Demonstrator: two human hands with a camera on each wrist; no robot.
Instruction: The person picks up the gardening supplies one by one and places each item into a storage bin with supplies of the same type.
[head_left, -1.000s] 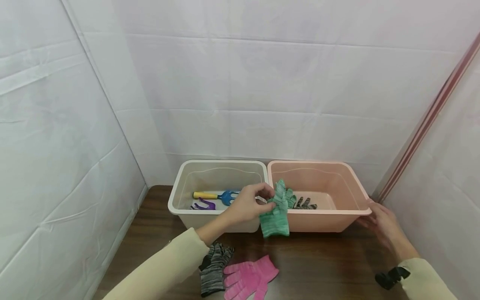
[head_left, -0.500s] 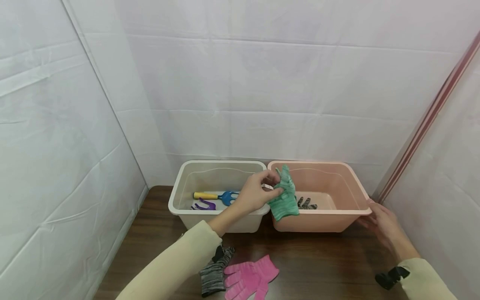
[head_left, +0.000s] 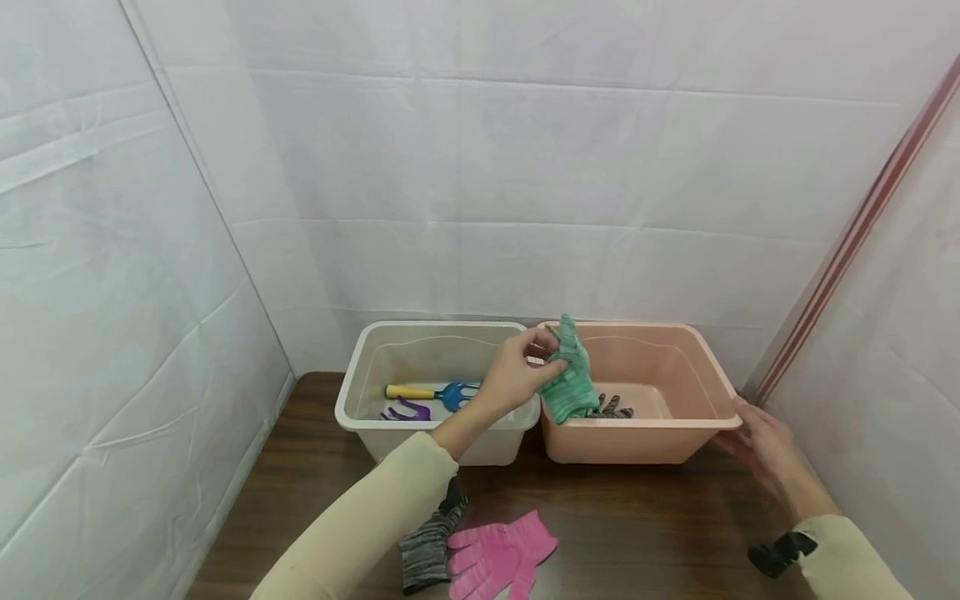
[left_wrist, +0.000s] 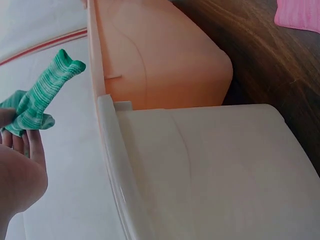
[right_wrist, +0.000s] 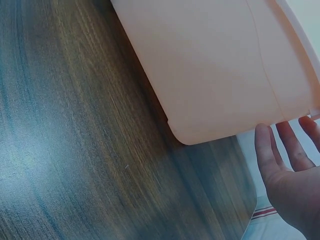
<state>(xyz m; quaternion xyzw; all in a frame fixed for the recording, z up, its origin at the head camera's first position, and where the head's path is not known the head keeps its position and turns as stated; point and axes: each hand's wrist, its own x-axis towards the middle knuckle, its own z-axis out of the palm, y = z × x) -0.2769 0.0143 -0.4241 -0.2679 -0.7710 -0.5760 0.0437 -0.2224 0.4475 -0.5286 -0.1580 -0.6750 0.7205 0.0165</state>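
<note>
A green striped knit glove point(head_left: 572, 379) hangs over the near left corner of the peach bin point(head_left: 637, 443). My left hand point(head_left: 517, 373) pinches it between thumb and fingers. In the left wrist view the glove point(left_wrist: 50, 90) sticks out beyond the fingertips, above the rim level of the bins. My right hand point(head_left: 765, 442) holds the peach bin at its right end, one digit on the rim corner and the others below. Seen from the right wrist, its fingers point(right_wrist: 265, 145) meet the bin's end wall. Grey-black glove fingers point(head_left: 611, 408) show inside the peach bin.
Left of the peach bin stands a cream bin point(head_left: 352, 400) with a yellow-handled blue garden fork point(head_left: 450, 396) and a purple clawed piece point(head_left: 408, 408). A pink glove point(head_left: 498, 554) and grey-black glove point(head_left: 426, 554) lie on the brown table point(head_left: 637, 533) in front. White sheeting point(head_left: 480, 167) encloses the table.
My left hand has carried the green glove up and away from me, from before the bins' front rims to above the peach bin's corner. Green glove fingers seen earlier inside that bin are now hidden.
</note>
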